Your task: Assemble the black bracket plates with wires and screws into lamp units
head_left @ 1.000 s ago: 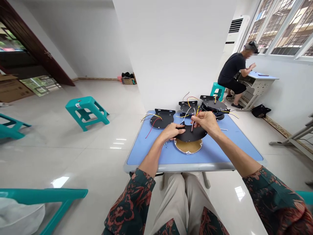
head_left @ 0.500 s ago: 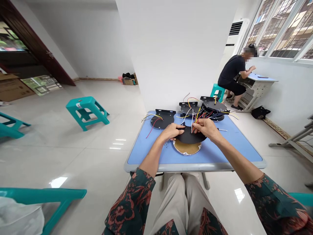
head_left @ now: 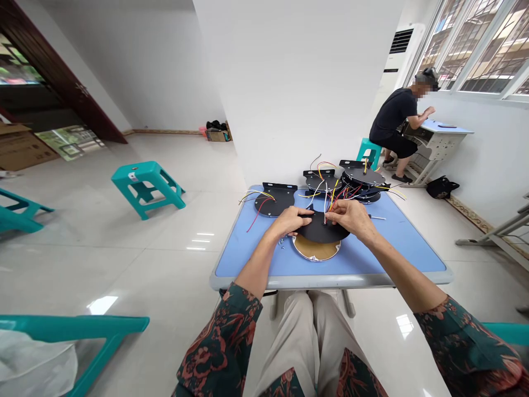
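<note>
My left hand (head_left: 290,221) rests on the left edge of a black round metal plate (head_left: 324,234) and holds it. My right hand (head_left: 349,216) pinches thin red, yellow and white wires (head_left: 327,205) that rise from the plate's middle. Under the black plate lies a gold-coloured disc (head_left: 316,251), partly hidden. Another black plate with a bent bracket (head_left: 274,202) sits beyond my left hand, trailing red and yellow wires. Farther back are more wired plates in a stack (head_left: 362,177). A few tiny screws (head_left: 281,241) lie near my left wrist.
All this stands on a blue table with a grey rim (head_left: 330,282). A thin metal rod (head_left: 377,217) lies at its right. A seated co-worker (head_left: 392,107) works at a desk (head_left: 438,138) by the windows. Teal plastic stools (head_left: 144,184) stand on the tiled floor.
Since a second ago, my right hand has come down from above the black plate to just over it, with the wires in its fingers. The view has shifted slightly.
</note>
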